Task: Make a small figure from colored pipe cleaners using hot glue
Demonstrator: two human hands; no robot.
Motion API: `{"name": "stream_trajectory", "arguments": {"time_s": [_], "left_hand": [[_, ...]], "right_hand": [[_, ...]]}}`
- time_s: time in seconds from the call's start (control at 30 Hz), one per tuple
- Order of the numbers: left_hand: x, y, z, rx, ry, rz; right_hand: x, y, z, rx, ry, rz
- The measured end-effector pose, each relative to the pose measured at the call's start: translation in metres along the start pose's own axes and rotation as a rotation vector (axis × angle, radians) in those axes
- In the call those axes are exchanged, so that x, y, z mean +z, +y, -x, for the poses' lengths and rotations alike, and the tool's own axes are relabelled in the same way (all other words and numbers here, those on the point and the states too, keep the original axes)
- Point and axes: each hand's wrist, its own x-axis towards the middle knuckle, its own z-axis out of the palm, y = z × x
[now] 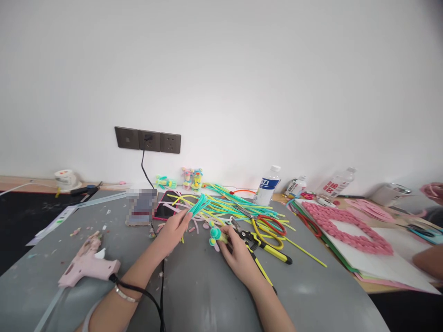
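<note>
My left hand (178, 228) is closed round a small bunch of teal pipe cleaners (201, 205), their looped ends pointing up and away. In my right hand (237, 251) is a small pipe-cleaner figure (216, 234), with a teal top and pale yellow-green parts; the fingers cover much of it. Beyond both hands spreads a pile of green and yellow pipe cleaners (235, 203). Just right of my right hand lie yellow-and-black pliers (263, 244), touching or very near it. Scissors with red and yellow handles (270, 230) rest across the pile.
A pink glue gun (88, 267) lies at left, its black cord running under my left forearm. Finished figures (192, 178) stand by the wall near a bottle (267, 185). A phone (141, 207) lies behind my left hand. At right is a pink braided piece (349, 230) beside another person's arm (429, 260).
</note>
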Motion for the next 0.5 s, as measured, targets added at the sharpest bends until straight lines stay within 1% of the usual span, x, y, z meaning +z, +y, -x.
{"name": "stream_trajectory", "arguments": {"time_s": [0.1, 0.2, 0.27, 0.33, 0.4, 0.5], "left_hand": [[-0.004, 0.005, 0.0, 0.019, -0.061, -0.217], [-0.007, 0.005, 0.0, 0.083, -0.138, -0.306], [-0.008, 0.002, 0.001, 0.126, -0.179, -0.345], [-0.008, -0.004, 0.001, 0.126, -0.2, -0.402], [-0.009, -0.009, 0.001, 0.088, -0.192, -0.469], [-0.009, -0.016, 0.001, 0.074, -0.158, -0.513]], "right_hand": [[-0.001, -0.007, 0.004, -0.078, -0.033, 0.08], [-0.002, -0.013, 0.005, -0.191, -0.119, 0.163], [-0.003, -0.015, 0.006, -0.225, -0.13, 0.189], [-0.004, -0.016, 0.008, -0.211, -0.106, 0.198], [-0.007, -0.018, 0.01, -0.176, -0.071, 0.191], [-0.024, -0.022, 0.008, -0.145, -0.025, 0.143]]}}
